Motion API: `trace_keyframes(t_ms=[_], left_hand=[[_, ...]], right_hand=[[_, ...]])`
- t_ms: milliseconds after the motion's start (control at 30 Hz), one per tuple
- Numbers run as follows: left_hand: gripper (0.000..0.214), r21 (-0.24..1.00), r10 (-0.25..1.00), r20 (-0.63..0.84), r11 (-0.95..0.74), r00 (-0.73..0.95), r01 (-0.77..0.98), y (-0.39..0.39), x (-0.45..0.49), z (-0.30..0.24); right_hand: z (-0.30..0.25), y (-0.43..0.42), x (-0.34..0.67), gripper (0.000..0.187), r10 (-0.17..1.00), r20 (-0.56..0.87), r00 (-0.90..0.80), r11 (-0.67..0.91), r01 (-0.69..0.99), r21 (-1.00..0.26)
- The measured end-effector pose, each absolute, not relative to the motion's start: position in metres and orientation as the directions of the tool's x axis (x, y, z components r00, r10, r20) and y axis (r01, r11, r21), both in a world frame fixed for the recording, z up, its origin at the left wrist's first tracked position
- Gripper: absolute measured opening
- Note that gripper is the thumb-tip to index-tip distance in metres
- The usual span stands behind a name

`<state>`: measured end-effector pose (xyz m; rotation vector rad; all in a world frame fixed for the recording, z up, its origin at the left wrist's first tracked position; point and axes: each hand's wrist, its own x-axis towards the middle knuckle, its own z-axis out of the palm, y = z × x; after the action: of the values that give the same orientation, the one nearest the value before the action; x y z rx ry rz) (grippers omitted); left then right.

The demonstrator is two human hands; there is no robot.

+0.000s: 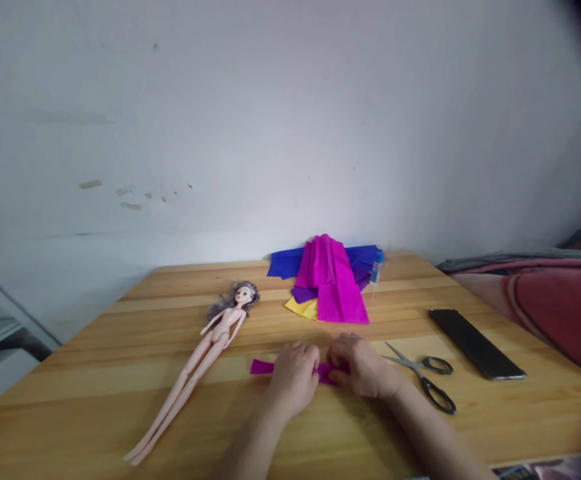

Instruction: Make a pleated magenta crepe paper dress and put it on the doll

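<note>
Magenta paper strip (262, 366) lies flat on the counter (120, 373), right of the doll (205, 353). Left hand (293, 377) and right hand (363, 367) meet over its middle, fingers together and pinched on the paper. Judgement: the sheet looks thin, so press lightly, keep edges aligned, crease against the wood. Scissors (423, 377) lie just beside the right hand.

On the desk (95, 373) a doll (205, 353) lies to the left, its head toward the wall (270, 133); a pile of paper sheets (328, 277) sits at the back edge; in front of it, the left hand (293, 377) and right hand (363, 367) rest side by side on a paper strip (262, 367); scissors (423, 377) lie just right of them; a phone (475, 343) lies farther right.
</note>
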<state>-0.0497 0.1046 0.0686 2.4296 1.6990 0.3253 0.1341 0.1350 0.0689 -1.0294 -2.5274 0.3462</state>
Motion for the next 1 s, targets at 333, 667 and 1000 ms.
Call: trace_keyframes(t_ms=[333,667,1000], left_hand=[[0.019,0.362,0.948,0.063,-0.312,0.311,0.878,0.104,-0.049,0.073],[0.021,0.25,0.945,0.05,-0.325,0.323,0.912,0.115,-0.051,0.064],[0.018,0.211,0.93,0.074,-0.367,0.36,0.906,0.112,-0.05,0.066]], right_hand=[[0.066,0.138,0.134,0.017,0.734,0.261,-0.628,0.675,0.629,-0.385],[0.063,0.142,0.134,0.017,0.714,0.246,-0.655,0.697,0.635,-0.334],[0.059,0.142,0.133,0.017,0.699,0.273,-0.661,0.715,0.635,-0.293]])
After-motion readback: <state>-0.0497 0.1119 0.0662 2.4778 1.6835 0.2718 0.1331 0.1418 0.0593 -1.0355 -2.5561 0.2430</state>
